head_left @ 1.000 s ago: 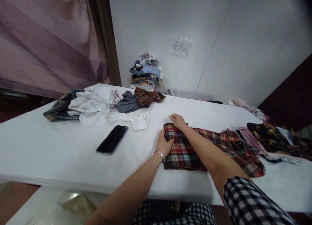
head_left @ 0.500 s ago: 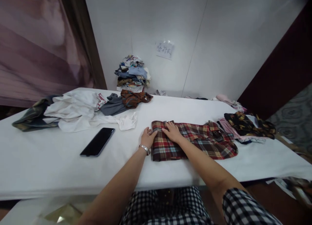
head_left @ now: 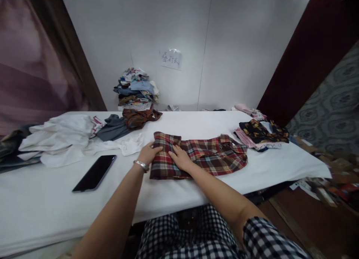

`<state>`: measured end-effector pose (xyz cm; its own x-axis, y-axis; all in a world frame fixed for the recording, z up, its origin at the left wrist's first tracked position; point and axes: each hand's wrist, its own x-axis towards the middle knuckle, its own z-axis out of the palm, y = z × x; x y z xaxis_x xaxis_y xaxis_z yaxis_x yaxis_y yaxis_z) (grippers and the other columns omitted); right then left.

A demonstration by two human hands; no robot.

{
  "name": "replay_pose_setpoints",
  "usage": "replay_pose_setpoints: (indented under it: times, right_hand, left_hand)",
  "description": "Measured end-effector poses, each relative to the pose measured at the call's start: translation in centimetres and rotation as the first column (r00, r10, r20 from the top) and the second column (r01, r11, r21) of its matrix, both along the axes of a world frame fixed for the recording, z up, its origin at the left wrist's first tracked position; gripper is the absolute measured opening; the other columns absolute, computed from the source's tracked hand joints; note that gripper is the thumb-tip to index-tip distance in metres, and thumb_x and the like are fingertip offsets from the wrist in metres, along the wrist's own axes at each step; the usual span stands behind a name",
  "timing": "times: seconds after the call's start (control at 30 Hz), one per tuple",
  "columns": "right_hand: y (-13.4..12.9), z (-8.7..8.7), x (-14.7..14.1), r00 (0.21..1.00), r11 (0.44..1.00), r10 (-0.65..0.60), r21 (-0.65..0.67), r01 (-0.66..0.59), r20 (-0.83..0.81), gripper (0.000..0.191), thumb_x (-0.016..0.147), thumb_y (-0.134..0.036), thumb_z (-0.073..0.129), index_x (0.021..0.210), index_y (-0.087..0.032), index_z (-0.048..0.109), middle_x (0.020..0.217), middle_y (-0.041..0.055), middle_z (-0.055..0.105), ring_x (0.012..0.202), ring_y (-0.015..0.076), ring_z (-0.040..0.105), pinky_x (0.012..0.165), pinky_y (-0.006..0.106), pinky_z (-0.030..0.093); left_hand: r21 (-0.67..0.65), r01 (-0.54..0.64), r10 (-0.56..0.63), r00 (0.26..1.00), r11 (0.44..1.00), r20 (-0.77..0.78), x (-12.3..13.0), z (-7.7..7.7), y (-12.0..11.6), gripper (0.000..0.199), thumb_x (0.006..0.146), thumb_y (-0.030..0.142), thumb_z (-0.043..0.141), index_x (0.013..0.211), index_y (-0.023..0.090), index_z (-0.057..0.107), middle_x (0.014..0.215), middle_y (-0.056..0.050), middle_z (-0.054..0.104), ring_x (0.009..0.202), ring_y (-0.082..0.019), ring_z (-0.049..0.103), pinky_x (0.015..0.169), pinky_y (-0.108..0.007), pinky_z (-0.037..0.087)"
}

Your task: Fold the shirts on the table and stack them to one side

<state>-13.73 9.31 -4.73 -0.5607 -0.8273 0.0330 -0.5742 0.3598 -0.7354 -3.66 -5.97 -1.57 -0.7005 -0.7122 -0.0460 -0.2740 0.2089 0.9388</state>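
Observation:
A red, brown and cream plaid shirt [head_left: 207, 154] lies folded lengthwise on the white table, its collar to the right and a doubled-over part at its left end. My left hand [head_left: 149, 153], with a silver bracelet at the wrist, is at the shirt's left edge; its thumb rests on the cloth and its other fingers are partly hidden at the edge. My right hand [head_left: 181, 158] lies on the shirt with fingers spread, just right of the doubled part.
A black phone [head_left: 94, 173] lies left of the shirt on the white table [head_left: 168, 199]. Loose white clothes [head_left: 64, 135], a grey garment and a rust-patterned one [head_left: 138, 118] are behind it. Piled clothes [head_left: 136, 87] stand at the back; folded dark floral clothing [head_left: 263, 131] lies right.
The view has turned to the right, so things sit further left in it. Both hands remain on the shirt, whose left end now shows a raised, doubled flap at the back edge.

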Motion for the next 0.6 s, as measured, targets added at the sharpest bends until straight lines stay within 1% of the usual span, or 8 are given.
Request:
replay_pose_setpoints:
  times: [0.1, 0.2, 0.27, 0.33, 0.37, 0.43, 0.5, 0.6]
  right_hand:
    - [-0.6, 0.5, 1.4, 0.985, 0.982, 0.017, -0.188, 0.016, 0.172, 0.066, 0.089, -0.055, 0.044, 0.143, -0.018, 0.039, 0.152, 0.009, 0.031, 0.142, 0.0199, 0.023, 0.117, 0.037, 0.014]
    - [-0.9, -0.3, 2.3, 0.907, 0.934, 0.042, -0.339, 0.114, 0.418, 0.066, 0.085, -0.055, 0.052, 0.141, -0.023, 0.043, 0.151, 0.0059, 0.035, 0.14, 0.0198, 0.03, 0.116, 0.038, 0.019]
    - [-1.0, -1.1, 2.5, 0.763, 0.902, 0.106, -0.384, 0.196, 0.638, 0.067, 0.083, -0.056, 0.055, 0.141, -0.025, 0.041, 0.15, 0.0053, 0.035, 0.137, 0.0211, 0.035, 0.114, 0.041, 0.026]
    - [-0.9, -1.4, 2.5, 0.567, 0.893, 0.153, -0.359, 0.271, 0.809, 0.069, 0.084, -0.055, 0.055, 0.143, -0.024, 0.037, 0.151, 0.0081, 0.035, 0.135, 0.0226, 0.039, 0.111, 0.043, 0.031]
    - [-0.7, -1.3, 2.4, 0.489, 0.893, 0.165, -0.34, 0.294, 0.857, 0.069, 0.085, -0.054, 0.053, 0.144, -0.022, 0.035, 0.151, 0.0103, 0.034, 0.134, 0.0229, 0.039, 0.11, 0.043, 0.032]
    - [0.0, -0.6, 2.2, 0.402, 0.899, 0.19, -0.323, 0.294, 0.896, 0.068, 0.089, -0.055, 0.046, 0.145, -0.019, 0.032, 0.15, 0.0133, 0.034, 0.134, 0.0222, 0.04, 0.11, 0.042, 0.032]
    - [1.2, 0.6, 1.7, 0.408, 0.902, 0.216, -0.341, 0.265, 0.887, 0.067, 0.091, -0.058, 0.036, 0.145, -0.018, 0.031, 0.149, 0.0134, 0.036, 0.132, 0.0214, 0.042, 0.109, 0.042, 0.033]
    - [4.1, 1.9, 0.2, 0.572, 0.904, 0.164, -0.354, 0.239, 0.804, 0.072, 0.091, -0.066, 0.017, 0.145, -0.021, 0.031, 0.143, 0.0105, 0.046, 0.126, 0.0218, 0.049, 0.105, 0.042, 0.038]
  left_hand:
    - [-0.107, -0.046, 0.058, 0.992, 0.993, 0.111, 2.3, 1.0, -2.6, 0.033, 0.06, 0.034, 0.073, 0.088, 0.018, 0.068, 0.086, -0.006, 0.074, 0.086, -0.026, 0.069, 0.078, -0.035, 0.054]
    - [-0.077, -0.063, 0.08, 0.968, 0.995, 0.236, 4.1, -0.1, -4.2, 0.03, 0.059, 0.034, 0.072, 0.084, 0.019, 0.067, 0.081, -0.005, 0.074, 0.084, -0.026, 0.069, 0.075, -0.034, 0.055]
    - [-0.058, -0.053, 0.067, 0.96, 0.997, 0.27, 4.6, -0.8, -4.4, 0.03, 0.06, 0.036, 0.071, 0.085, 0.018, 0.066, 0.081, -0.006, 0.074, 0.082, -0.026, 0.069, 0.073, -0.034, 0.055]
    - [-0.053, -0.041, 0.053, 0.964, 0.998, 0.259, 4.5, -0.8, -4.0, 0.033, 0.061, 0.038, 0.071, 0.087, 0.018, 0.066, 0.084, -0.007, 0.074, 0.082, -0.026, 0.069, 0.072, -0.033, 0.055]
    - [-0.047, -0.034, 0.045, 0.969, 0.998, 0.243, 4.2, -0.3, -3.6, 0.034, 0.061, 0.039, 0.071, 0.088, 0.017, 0.066, 0.086, -0.008, 0.074, 0.082, -0.026, 0.069, 0.072, -0.033, 0.055]
    - [-0.044, -0.026, 0.034, 0.98, 0.999, 0.195, 3.1, 1.3, -2.3, 0.038, 0.06, 0.039, 0.073, 0.09, 0.017, 0.067, 0.088, -0.008, 0.073, 0.082, -0.026, 0.069, 0.073, -0.033, 0.055]
    - [-0.058, -0.028, 0.035, 0.991, 0.998, 0.127, 1.5, 3.4, -0.2, 0.043, 0.059, 0.037, 0.075, 0.095, 0.015, 0.067, 0.09, -0.009, 0.073, 0.084, -0.025, 0.069, 0.074, -0.033, 0.055]
    - [0.061, 0.104, -0.104, 0.995, 0.993, -0.004, -1.4, 6.1, 4.0, 0.06, 0.065, 0.042, 0.075, 0.117, 0.016, 0.059, 0.093, -0.009, 0.072, 0.079, -0.023, 0.069, 0.069, -0.032, 0.055]
